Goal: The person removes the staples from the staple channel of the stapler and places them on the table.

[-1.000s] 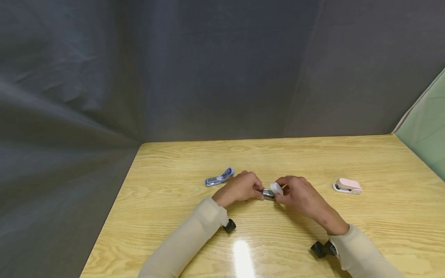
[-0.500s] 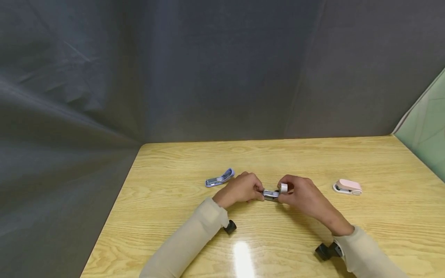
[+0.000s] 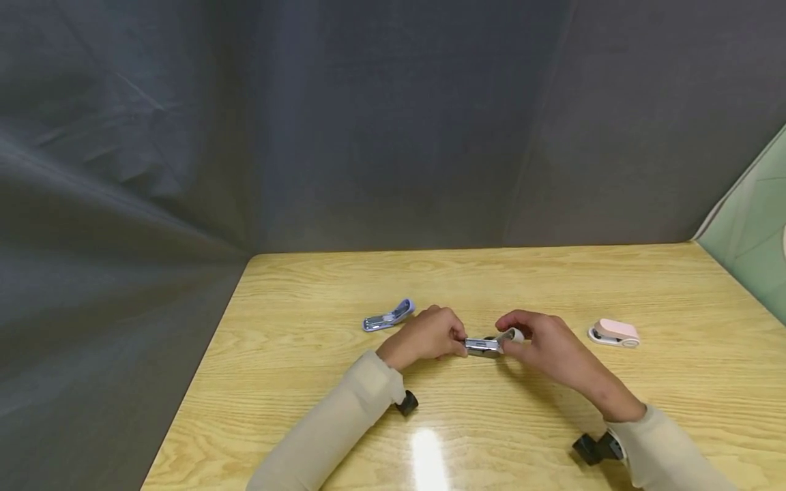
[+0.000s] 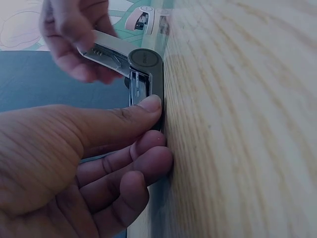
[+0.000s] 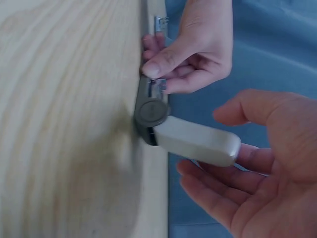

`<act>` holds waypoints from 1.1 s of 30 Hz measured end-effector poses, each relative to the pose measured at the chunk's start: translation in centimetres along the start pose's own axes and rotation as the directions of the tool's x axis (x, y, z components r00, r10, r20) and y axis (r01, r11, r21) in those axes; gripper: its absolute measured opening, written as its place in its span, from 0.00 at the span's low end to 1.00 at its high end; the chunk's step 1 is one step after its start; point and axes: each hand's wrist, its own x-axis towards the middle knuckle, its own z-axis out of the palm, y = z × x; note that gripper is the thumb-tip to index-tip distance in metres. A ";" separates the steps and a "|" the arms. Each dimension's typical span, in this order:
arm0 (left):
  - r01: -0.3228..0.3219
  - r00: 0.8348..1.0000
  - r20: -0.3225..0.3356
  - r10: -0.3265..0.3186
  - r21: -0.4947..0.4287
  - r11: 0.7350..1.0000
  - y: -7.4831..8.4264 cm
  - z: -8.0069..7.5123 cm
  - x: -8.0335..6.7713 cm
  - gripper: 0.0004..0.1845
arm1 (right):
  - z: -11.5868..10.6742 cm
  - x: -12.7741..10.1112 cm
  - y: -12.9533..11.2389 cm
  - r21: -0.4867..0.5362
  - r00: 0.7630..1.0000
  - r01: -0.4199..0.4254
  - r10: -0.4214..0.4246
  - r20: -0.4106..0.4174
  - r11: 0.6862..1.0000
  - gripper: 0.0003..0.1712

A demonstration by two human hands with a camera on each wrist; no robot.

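- grey-and-white stapler sits on bench, about midway between left and right edges, well short of far edge
- left hand pinches the base end, thumb against fingers, base held down at the bench
- right hand loose, fingers behind the end of the white lid, thumb apart from it; looks like a push, no grip
- lid swung up past upright on the round hinge, metal channel bared; this one seems mostly opened; can't tell if the lid goes further
- blue stapler lies just beyond the left hand, toward the far left corner; lid tipped well back, metal bared, nobody touching it; opening looks done here
- pink stapler toward the right edge, well apart from both hands, lid folded down over the base; looks not yet started
- tally, judging by lids: one opened and set down, one in hand with lid up, one left folded
- staples inside: too small to tell, so loading can't be judged
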 end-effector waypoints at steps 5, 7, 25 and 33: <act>-0.006 1.000 0.000 0.006 -0.009 1.000 -0.1 -0.2 0.0 0.12 | -0.4 0.1 -1.1 -0.046 0.988 0.106 -0.110 -0.105 0.993 0.13; -0.010 1.000 0.000 0.010 -0.012 1.000 -0.2 -0.2 0.0 0.13 | -0.6 0.1 -1.8 -0.074 0.976 0.159 -0.168 -0.140 0.985 0.12; -0.025 1.000 0.004 0.025 0.001 1.000 0.0 -0.2 0.0 0.10 | 0.9 1.1 -3.3 -0.063 0.984 0.164 -0.167 -0.059 0.985 0.06; -0.008 1.000 0.008 0.008 0.019 1.000 0.2 -0.2 -0.1 0.10 | 1.3 1.4 -3.0 -0.105 0.990 0.139 -0.135 0.044 0.985 0.05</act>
